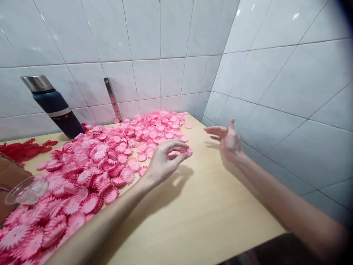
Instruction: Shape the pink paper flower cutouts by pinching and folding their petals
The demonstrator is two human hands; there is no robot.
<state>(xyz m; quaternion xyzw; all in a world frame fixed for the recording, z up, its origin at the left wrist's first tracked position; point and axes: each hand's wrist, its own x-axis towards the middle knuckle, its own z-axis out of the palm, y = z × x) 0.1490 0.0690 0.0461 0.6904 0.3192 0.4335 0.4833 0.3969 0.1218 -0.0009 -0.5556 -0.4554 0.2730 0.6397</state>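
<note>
Between the thumb and fingertips of my left hand (165, 160) is a small pink paper flower disc (189, 151) with a fringed edge. This hand is raised over the table, beside a wide heap of pink flower discs (121, 147). Many of those discs have a small hole in the middle. To the right, my right hand (229, 141) hovers above the table's right side, fingers stretched out and thumb up, with nothing visible in it.
A dark blue bottle (59, 110) with a steel cap stands at the back left. Near it lie red pieces (24, 150), a clear plastic dish (27, 191) and brown cardboard (11, 173). A metal bracket (112, 98) is against the tiled wall (146, 79). The wooden table (193, 221) meets walls behind and right.
</note>
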